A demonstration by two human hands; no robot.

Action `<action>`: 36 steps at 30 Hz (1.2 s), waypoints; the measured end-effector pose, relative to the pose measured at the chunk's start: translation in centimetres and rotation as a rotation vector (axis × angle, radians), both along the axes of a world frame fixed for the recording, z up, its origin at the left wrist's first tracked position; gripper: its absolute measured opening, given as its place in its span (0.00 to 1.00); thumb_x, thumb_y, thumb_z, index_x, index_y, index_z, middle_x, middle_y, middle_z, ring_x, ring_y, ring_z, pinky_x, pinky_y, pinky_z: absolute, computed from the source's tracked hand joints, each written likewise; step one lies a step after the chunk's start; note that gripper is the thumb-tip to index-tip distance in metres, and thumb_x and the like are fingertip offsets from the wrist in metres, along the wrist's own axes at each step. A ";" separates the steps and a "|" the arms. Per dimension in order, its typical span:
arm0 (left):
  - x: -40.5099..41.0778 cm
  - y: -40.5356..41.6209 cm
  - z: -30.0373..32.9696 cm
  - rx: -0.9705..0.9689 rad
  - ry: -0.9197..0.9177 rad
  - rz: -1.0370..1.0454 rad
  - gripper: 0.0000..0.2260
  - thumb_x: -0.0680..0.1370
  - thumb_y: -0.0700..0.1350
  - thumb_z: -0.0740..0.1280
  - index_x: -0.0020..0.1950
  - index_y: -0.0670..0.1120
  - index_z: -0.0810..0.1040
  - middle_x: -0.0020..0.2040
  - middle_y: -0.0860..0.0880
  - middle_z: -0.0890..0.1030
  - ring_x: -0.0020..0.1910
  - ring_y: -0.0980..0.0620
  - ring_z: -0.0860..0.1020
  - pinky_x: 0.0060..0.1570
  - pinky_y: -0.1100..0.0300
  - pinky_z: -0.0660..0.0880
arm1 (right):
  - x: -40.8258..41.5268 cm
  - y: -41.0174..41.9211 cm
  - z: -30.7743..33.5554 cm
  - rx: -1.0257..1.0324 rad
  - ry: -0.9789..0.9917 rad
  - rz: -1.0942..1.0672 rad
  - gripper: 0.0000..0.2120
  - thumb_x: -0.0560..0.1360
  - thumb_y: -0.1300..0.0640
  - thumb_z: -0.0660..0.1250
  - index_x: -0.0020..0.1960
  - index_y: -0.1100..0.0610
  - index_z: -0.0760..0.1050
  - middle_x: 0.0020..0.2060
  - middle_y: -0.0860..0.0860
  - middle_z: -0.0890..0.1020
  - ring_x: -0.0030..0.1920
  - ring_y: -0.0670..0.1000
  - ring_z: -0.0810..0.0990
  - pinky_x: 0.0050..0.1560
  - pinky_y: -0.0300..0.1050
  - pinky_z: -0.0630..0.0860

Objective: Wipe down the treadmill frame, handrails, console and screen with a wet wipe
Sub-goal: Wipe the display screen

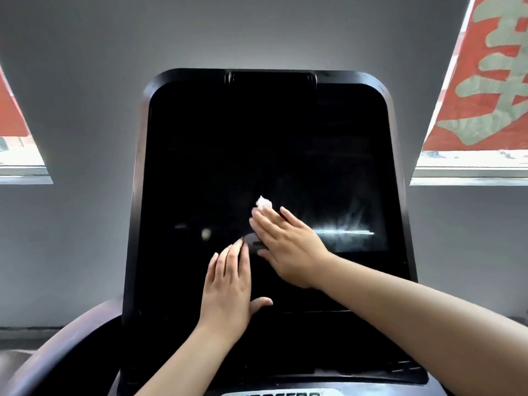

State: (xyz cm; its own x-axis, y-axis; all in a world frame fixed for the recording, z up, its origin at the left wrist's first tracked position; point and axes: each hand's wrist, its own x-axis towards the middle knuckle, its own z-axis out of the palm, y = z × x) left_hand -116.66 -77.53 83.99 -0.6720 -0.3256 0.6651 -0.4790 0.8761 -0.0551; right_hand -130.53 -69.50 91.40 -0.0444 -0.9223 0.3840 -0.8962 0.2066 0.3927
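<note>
Both forearms are reaching up from the bottom edge toward the treadmill console (pixel 274 332), whose lower panel is showing a silver label (pixel 274 393) with lettering cut off by the frame and unreadable. Nearer in, the left hand (pixel 228 292) is lying flat on the dark glass below the screen (pixel 257 144), fingers straight and close together, thumb spread to the side, holding nothing. Higher up, the right hand (pixel 285 247) is pressing flat against the lower part of the screen with fingers extended, and a crumpled white wet wipe (pixel 263 203) is poking out past its fingertips. Pale streaks are glinting on the glass just right of that hand. Curving away at lower left is a dark handrail (pixel 65 347). Behind, a red banner (pixel 485 75) is bearing large pale characters, cropped.
</note>
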 end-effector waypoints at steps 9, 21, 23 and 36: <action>-0.1 1.9 -0.9 -0.082 -0.041 -0.161 0.48 0.54 0.65 0.76 0.66 0.39 0.71 0.64 0.40 0.70 0.63 0.44 0.68 0.63 0.46 0.60 | -10.2 4.8 6.2 -0.213 -0.287 -0.478 0.27 0.82 0.46 0.44 0.78 0.55 0.45 0.77 0.48 0.46 0.76 0.46 0.42 0.74 0.46 0.37; -1.5 3.1 -0.8 -0.087 -0.060 -0.184 0.40 0.58 0.61 0.77 0.62 0.38 0.77 0.61 0.40 0.77 0.62 0.45 0.68 0.63 0.47 0.61 | -6.9 8.4 0.9 -0.129 -0.114 -0.438 0.33 0.76 0.41 0.37 0.76 0.58 0.46 0.76 0.50 0.49 0.76 0.49 0.50 0.73 0.48 0.39; -1.6 2.9 -0.9 -0.088 -0.051 -0.179 0.40 0.60 0.60 0.76 0.64 0.37 0.74 0.61 0.40 0.76 0.62 0.45 0.68 0.63 0.47 0.61 | -4.6 5.8 0.0 -0.190 -0.233 -0.454 0.35 0.75 0.41 0.35 0.77 0.59 0.45 0.76 0.50 0.46 0.77 0.51 0.45 0.73 0.46 0.35; -1.7 2.5 -1.5 -0.086 -0.049 -0.163 0.28 0.73 0.55 0.54 0.67 0.38 0.65 0.65 0.41 0.67 0.64 0.44 0.66 0.67 0.48 0.58 | -1.9 5.9 -3.5 -0.208 -0.247 -0.359 0.32 0.76 0.43 0.39 0.75 0.59 0.49 0.75 0.51 0.50 0.75 0.52 0.45 0.72 0.44 0.34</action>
State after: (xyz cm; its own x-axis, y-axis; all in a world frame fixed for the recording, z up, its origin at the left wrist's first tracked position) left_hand -118.34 -75.07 82.45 -0.7434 -0.1532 0.6511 -0.3265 0.9327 -0.1532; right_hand -132.47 -63.63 87.89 -0.4588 -0.7368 0.4966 -0.8152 0.5714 0.0947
